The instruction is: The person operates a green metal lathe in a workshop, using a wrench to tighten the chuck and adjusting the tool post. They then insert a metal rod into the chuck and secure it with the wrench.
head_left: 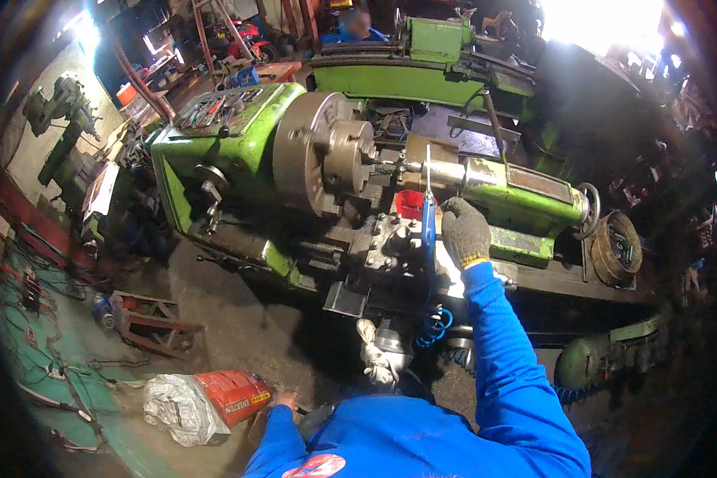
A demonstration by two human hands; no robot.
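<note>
Right hand (464, 233), gray knit glove, is over the lathe carriage, just right of an upright blue air gun (429, 227). Fingers look curled; can't tell whether they pinch the gun or something behind it. Gun's thin metal nozzle points up, in front of the tailstock (526, 191); blue coiled hose (435, 327) hangs below. Bolted tool post (392, 243) sits just left of the gun, red container (410, 205) behind it. Big chuck (304, 151) further left, on the green headstock (243, 163). Left hand (285, 400) is low, near the red-and-white bag (235, 395) on the floor; finger state and any grip can't be told. White cloth (376, 354) hangs below the carriage.
</note>
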